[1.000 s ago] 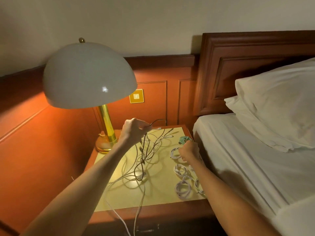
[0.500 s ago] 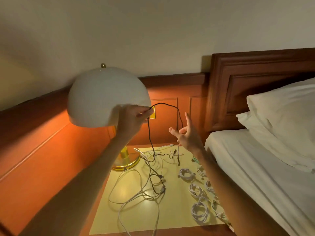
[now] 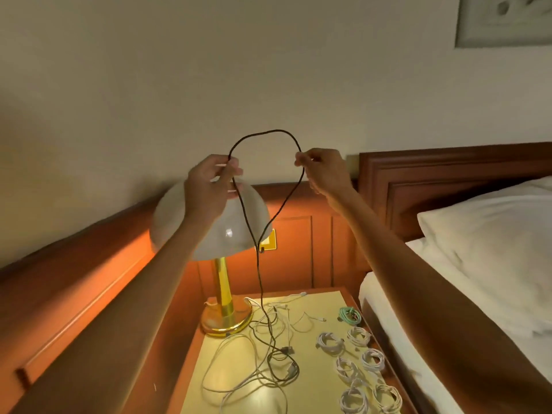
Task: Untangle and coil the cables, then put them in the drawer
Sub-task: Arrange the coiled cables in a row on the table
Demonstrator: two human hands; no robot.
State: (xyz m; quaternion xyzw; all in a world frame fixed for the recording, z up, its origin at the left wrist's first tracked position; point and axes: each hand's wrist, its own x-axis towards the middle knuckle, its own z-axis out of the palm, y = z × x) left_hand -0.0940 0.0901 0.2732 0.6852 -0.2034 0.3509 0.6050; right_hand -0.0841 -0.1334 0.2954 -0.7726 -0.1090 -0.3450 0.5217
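A thin black cable (image 3: 263,133) arches between my two raised hands in front of the wall. My left hand (image 3: 209,186) pinches one side of the arch and my right hand (image 3: 324,171) pinches the other. Both strands hang down, meet near the lamp shade and drop into a tangle of white and black cables (image 3: 263,354) on the yellow nightstand top (image 3: 316,303). Several coiled white cables (image 3: 363,369) lie in rows on the right part of the nightstand, with a coiled green cable (image 3: 348,315) behind them. No drawer is in view.
A lamp with a white dome shade (image 3: 221,231) and brass base (image 3: 225,319) stands at the nightstand's back left. A bed (image 3: 448,294) with white pillows (image 3: 493,231) and a wooden headboard (image 3: 433,174) borders the right. Orange wood panelling runs behind and left.
Both hands rose well above the nightstand. My right hand, open half a second ago, now pinches the black cable, and the cable has lifted further out of the tangle.
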